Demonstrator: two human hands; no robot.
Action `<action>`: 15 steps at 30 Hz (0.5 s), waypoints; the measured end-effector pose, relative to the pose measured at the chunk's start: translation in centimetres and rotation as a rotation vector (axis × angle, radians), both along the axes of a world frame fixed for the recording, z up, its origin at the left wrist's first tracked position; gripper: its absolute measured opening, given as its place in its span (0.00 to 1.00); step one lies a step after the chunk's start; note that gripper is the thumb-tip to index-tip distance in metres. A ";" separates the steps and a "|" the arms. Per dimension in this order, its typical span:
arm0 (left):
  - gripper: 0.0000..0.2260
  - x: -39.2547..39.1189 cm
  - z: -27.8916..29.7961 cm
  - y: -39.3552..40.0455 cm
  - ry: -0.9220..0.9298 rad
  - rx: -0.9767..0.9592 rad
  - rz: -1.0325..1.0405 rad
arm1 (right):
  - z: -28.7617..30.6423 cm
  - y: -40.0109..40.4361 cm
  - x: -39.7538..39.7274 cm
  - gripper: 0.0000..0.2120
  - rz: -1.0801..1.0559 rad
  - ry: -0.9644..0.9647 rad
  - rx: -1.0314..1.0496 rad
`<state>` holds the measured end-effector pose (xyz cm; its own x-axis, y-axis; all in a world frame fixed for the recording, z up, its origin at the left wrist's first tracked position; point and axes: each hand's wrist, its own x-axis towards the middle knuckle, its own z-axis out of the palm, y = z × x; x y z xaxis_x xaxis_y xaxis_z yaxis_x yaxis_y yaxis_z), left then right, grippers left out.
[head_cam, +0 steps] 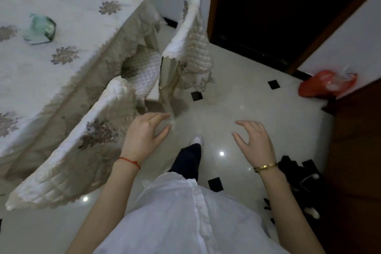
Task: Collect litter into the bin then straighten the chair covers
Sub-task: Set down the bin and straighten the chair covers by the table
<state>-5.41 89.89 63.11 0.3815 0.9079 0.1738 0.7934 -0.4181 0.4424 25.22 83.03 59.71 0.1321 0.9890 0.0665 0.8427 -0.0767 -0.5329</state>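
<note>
1. Left hand [144, 133]: red thread at wrist, fingers loosely spread, grasping nothing; held over the floor just beside the near chair, tips close to the far chair's leg.
2. Right hand [253, 140]: gold bangle at wrist, fingers relaxed w/ slight curl, empty; held over bare floor, well apart from both chairs.
3. Near quilted cream chair cover w/ brown floral embroidery [82, 146]: draped over chair back, lower left, rumpled at hem.
4. Far quilted cream chair cover w/ scalloped trim [193, 47]: hangs skewed on chair back, centre top; quilted seat pad visible btwn the 2 chairs.
5. Round table w/ cream embroidered tablecloth [61, 33]: upper left; green-tinted glass item [40, 30] on it, blurred.
6. Red plastic bag holding white scraps [327, 83]: on floor at wall, far right, near dark doorway.
7. Glossy white tile floor w/ black diamond insets [257, 99].
8. Dark item w/ white bits [299, 179]: floor, lower right; can't tell what.
</note>
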 end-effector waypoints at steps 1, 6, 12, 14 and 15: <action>0.12 1.2 0.0 0.8 0.004 -0.006 -0.032 | -0.2 -0.3 0.9 0.15 -0.039 0.007 -0.013; 0.12 7.8 0.1 6.3 0.013 -0.043 -0.155 | -1.0 0.8 5.8 0.16 -0.201 0.029 -0.048; 0.12 17.1 0.9 16.3 0.030 -0.029 -0.251 | 0.5 8.2 13.2 0.15 -0.308 0.003 -0.014; 0.12 20.2 1.3 19.7 0.007 -0.022 -0.270 | 1.4 11.1 16.0 0.15 -0.332 -0.012 -0.001; 0.12 21.7 1.5 21.4 -0.004 -0.020 -0.283 | 1.7 12.5 17.3 0.15 -0.349 -0.016 0.006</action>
